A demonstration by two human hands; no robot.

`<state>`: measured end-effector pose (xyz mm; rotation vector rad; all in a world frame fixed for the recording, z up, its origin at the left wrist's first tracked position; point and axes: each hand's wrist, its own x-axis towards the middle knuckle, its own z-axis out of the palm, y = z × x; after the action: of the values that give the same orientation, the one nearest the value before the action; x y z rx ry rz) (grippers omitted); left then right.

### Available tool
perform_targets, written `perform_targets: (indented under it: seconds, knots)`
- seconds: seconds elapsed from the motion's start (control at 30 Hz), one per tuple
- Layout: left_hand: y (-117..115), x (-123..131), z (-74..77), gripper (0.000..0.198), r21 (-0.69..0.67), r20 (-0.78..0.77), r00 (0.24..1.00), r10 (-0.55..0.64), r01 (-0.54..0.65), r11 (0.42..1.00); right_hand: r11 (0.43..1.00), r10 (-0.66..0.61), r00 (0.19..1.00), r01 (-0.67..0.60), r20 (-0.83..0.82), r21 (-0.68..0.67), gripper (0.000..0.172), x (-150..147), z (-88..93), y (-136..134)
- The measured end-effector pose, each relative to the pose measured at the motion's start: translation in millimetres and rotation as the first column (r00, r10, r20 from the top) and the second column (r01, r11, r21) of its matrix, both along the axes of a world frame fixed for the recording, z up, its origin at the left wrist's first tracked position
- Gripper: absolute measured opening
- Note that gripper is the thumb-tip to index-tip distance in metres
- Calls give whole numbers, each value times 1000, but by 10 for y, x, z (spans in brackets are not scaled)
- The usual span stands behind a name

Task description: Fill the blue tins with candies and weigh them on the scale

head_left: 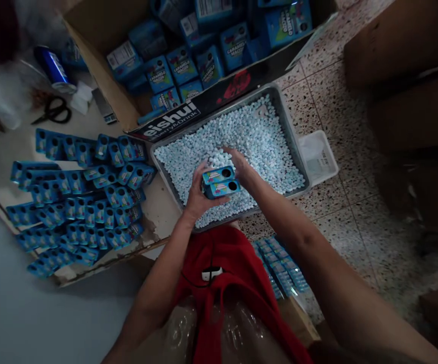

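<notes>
My left hand (198, 194) grips two small blue boxes (221, 182) stacked together, each with a round hole facing up. It holds them over a grey metal tray (293, 134) filled with small pale blue-and-white candies (253, 136). My right hand (239, 164) rests just behind the boxes, its fingers curled down into the candies; what they hold is hidden.
Many small blue boxes (82, 197) lie in rows on a board at the left. A big cardboard carton (101, 65) at the back holds blue cartons (183, 65). Scissors (54, 111) and a can (54, 68) lie far left. A white basket (319, 156) sits right of the tray.
</notes>
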<state>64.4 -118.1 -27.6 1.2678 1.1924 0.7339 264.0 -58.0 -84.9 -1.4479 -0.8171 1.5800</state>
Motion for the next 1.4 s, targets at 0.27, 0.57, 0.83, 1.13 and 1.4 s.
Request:
perform_targets:
  seconds: [0.27, 0.57, 0.83, 1.13, 1.4]
  knots:
    - [128, -477, 74, 98, 165, -292, 947, 133, -87, 982, 995, -104, 972, 104, -210, -13, 83, -80, 295, 84]
    - [172, -321, 218, 85, 227, -381, 922, 59, 31, 973, 962, -243, 958, 258, -150, 89, 60, -277, 995, -192]
    - [158, -376, 191, 86, 249, -339, 941, 11, 78, 965, 949, -141, 972, 187, -189, 255, 60, -346, 1160, -184]
    - [176, -355, 94, 90, 305, -294, 956, 2, 92, 948, 928, -172, 978, 202, -121, 312, 68, -423, 1200, -173]
    - [223, -414, 28, 82, 390, -292, 954, 70, 53, 919, 925, -148, 987, 158, -56, 346, 63, -463, 1235, -189]
